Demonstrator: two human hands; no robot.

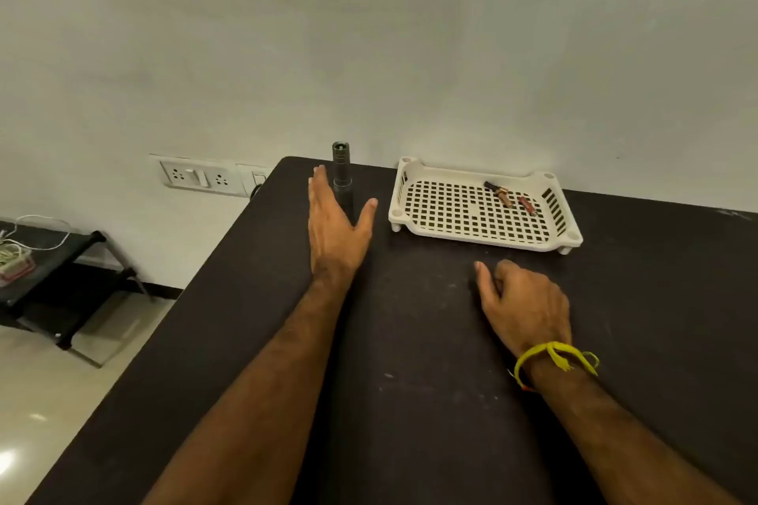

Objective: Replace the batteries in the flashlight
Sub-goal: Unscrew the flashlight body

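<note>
A dark flashlight (342, 172) stands upright near the far edge of the black bench (410, 381), its top end facing the camera. Its lower part is hidden behind the left hand (334, 225), so where it meets the bench cannot be seen. The left hand reaches toward it with fingers straight and thumb spread wide, the barrel showing in the gap between thumb and fingers; the grip is released, and whether the skin touches the flashlight cannot be told.

To the right, a white perforated tray (451, 213) sits on short feet near the wall. Small batteries (510, 197) lie in its far right part, reddish and dark, too small and blurred to count surely.

The right hand (525, 303) rests on the bench in front of the tray, fingers loosely curled under and hidden, holding nothing visible. A yellow thread (553, 357) circles its wrist.

Both forearms are cut off by the bottom edge.
</note>
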